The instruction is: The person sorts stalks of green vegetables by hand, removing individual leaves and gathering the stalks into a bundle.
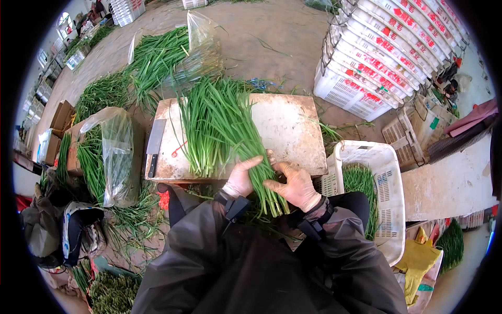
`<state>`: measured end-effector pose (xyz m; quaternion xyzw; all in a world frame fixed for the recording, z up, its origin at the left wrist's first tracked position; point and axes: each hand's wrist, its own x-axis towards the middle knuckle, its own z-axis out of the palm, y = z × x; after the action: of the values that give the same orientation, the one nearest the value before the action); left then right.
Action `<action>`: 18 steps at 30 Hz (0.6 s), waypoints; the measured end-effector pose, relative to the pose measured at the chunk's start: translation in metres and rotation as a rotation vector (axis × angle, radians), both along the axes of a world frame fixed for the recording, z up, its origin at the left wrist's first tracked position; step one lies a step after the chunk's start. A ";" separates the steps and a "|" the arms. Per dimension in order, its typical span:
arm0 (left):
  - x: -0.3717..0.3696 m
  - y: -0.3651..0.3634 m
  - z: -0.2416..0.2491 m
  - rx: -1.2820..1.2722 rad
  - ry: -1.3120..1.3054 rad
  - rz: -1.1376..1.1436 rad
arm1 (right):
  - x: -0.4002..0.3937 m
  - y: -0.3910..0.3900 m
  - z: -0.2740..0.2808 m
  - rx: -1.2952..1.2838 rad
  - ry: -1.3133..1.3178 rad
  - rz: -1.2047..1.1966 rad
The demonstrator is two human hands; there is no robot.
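Note:
Both of my hands wear thin pale gloves. My left hand (pixel 241 178) is wrapped round a bunch of long green stalks (pixel 260 184) at the near edge of the board (pixel 285 123). On the right side of the same bunch, my right hand (pixel 294 184) closes its fingers near the pale cut ends, which point toward me. More green stalks (pixel 205 125) lie on the board to the left, their leaves reaching over its far edge. A knife (pixel 155 146) with a black handle rests at the board's left edge, beside a small red tie (pixel 178 150).
At the right stands a white basket (pixel 389 193) with greens inside. Stacked white crates (pixel 384 57) rise at the upper right. Plastic bags of greens (pixel 119 152) sit at the left. Loose greens (pixel 130 225) litter the floor.

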<state>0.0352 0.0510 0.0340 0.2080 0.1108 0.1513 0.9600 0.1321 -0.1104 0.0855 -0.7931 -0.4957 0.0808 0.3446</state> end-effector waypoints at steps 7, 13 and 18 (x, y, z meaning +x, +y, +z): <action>0.000 0.000 -0.010 -0.019 -0.084 -0.039 | 0.001 0.002 0.001 0.029 0.206 -0.084; 0.001 -0.003 -0.009 0.089 -0.029 -0.044 | 0.002 0.002 -0.002 0.035 0.349 -0.171; 0.001 -0.005 -0.010 -0.029 -0.012 -0.111 | 0.005 0.004 -0.025 0.086 0.612 -0.119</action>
<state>0.0366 0.0462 0.0245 0.1990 0.0955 0.0976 0.9704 0.1369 -0.1065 0.0610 -0.7442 -0.3246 0.2745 0.5152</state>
